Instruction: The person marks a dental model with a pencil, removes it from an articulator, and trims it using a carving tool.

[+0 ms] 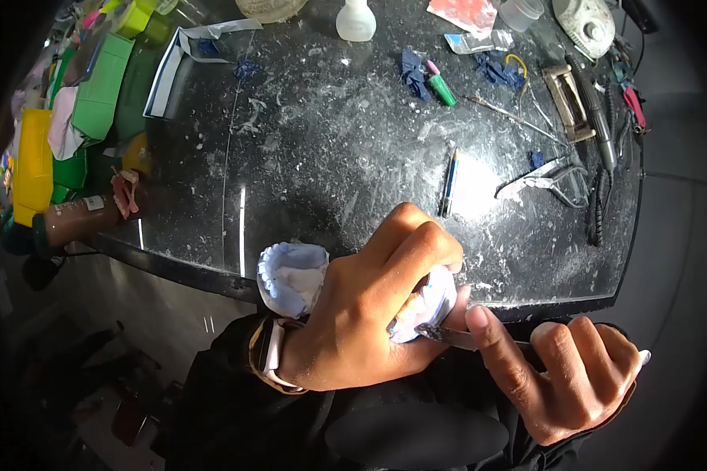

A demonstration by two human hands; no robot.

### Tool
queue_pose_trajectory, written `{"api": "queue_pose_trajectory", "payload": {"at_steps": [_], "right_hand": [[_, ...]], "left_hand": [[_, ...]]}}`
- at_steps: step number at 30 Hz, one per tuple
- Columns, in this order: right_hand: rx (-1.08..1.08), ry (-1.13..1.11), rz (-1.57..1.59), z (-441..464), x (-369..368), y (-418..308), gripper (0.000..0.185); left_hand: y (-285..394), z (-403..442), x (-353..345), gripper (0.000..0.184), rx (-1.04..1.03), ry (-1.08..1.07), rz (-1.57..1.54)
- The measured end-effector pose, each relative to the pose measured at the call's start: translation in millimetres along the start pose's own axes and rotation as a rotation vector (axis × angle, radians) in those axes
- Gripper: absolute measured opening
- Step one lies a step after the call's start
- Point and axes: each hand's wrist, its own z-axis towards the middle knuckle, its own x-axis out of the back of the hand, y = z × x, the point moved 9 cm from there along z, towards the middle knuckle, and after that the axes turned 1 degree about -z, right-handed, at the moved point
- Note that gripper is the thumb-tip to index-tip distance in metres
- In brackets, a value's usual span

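Observation:
My left hand (369,306), closed, grips a blue-and-white plaster dental cast (436,302) just over the table's front edge. Its fingers cover much of the cast, and a white watch band (272,349) is on the wrist. From the right, my right hand (562,373) holds a thin metal carving tool (457,338), its forefinger laid along the shaft. The tool's tip meets the lower edge of the cast; a pale end shows past the palm. A second dental cast (292,276), light blue with a row of teeth, sits left of my left hand.
On the dusty black table (314,165) lie a blue pencil (450,184), pliers (546,184), a green-capped rotary bur (441,90) and a corded handpiece (593,114). A white bottle (357,21) stands at the back. Green bins (104,86) and a yellow bin (33,165) line the left side.

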Motion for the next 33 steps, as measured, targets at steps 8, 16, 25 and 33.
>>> {"api": "queue_pose_trajectory", "payload": {"at_steps": [8, 16, 25, 33], "right_hand": [[-0.088, 0.089, 0.118, -4, -7, -2, 0.056], [-0.157, 0.004, 0.364, -16, -30, -9, 0.043], [-0.165, 0.036, 0.338, -9, -19, -1, 0.039], [-0.132, 0.057, 0.323, -10, -25, -7, 0.039]], "left_hand": [[4, -2, 5, 0.033, -0.048, 0.059, 0.003], [5, -3, 7, 0.037, -0.120, 0.075, 0.051], [7, -1, 9, 0.040, -0.118, 0.093, 0.082], [8, -4, 10, 0.038, -0.100, 0.148, 0.130]]}}
